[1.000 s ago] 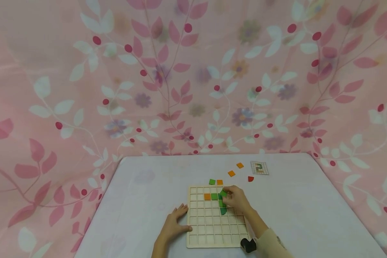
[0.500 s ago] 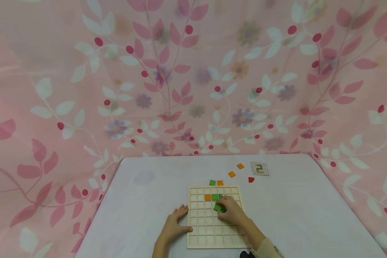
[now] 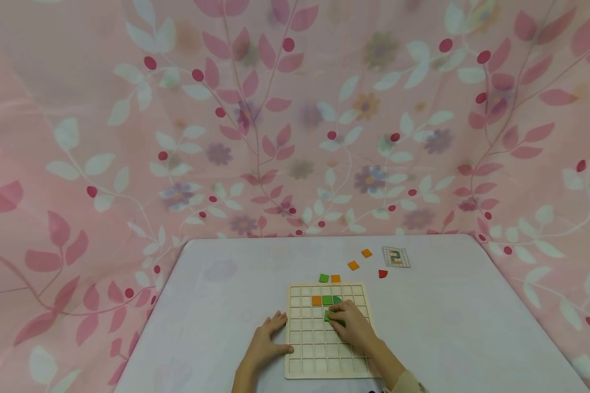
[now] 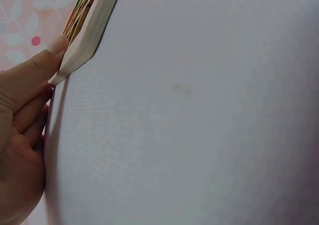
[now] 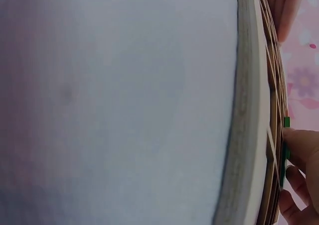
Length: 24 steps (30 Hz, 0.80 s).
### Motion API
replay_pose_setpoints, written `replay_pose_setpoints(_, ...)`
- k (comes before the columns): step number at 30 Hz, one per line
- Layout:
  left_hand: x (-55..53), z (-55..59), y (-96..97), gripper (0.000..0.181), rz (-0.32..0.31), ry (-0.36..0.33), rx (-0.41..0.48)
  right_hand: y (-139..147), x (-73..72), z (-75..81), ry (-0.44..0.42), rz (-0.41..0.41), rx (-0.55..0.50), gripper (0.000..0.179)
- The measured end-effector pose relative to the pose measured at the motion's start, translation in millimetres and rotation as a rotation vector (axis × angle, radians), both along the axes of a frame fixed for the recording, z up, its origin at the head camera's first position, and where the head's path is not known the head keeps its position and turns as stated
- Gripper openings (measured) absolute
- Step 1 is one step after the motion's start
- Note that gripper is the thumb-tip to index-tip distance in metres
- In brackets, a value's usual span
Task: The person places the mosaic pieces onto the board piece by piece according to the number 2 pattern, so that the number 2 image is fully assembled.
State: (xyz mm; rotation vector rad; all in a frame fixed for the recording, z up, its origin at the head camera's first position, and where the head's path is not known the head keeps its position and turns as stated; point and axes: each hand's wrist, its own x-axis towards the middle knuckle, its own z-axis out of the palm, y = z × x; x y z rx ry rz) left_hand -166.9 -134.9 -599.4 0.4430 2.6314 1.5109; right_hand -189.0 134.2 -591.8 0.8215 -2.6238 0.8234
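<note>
A wooden grid board (image 3: pixel 307 349) lies on the table. My left hand (image 3: pixel 264 344) rests along its left edge with fingers extended; in the left wrist view the thumb (image 4: pixel 57 46) lies on the board's rim. Over the board's upper middle, my right hand (image 3: pixel 355 329) pinches a green square tile (image 3: pixel 328 316) between thumb and fingers, low at the grid cells. One row above sit an orange square tile (image 3: pixel 317 301), another green square tile (image 3: pixel 327 300) and a dark green rounded piece (image 3: pixel 337 300). The right hand hides the cells beneath it.
Beyond the board lie a loose green tile (image 3: pixel 324 278) and an orange tile (image 3: pixel 335 278). Farther back are two more orange tiles, a red quarter-round piece (image 3: pixel 383 274) and a pattern card (image 3: pixel 396 256) showing a 2. A floral pink cloth (image 3: pixel 295 136) hangs behind the table.
My right hand has carried the green square tile from the upper right of the grid down and left to a lower row. The left hand has stayed at the board's edge.
</note>
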Motion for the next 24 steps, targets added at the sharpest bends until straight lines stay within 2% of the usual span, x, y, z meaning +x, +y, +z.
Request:
replay_pose_setpoints(5, -0.1, -0.1, -0.6, 0.079, 0.001, 0.002, 0.003, -2.2, 2.6, 0.6, 0.000, -0.019, -0.014, 0.015)
replay_pose_setpoints(24, 0.0, 1.1, 0.1, 0.081, -0.005, 0.013, -0.031, 4.8, 9.4, -4.4, 0.052, 0.016, -0.093, 0.013)
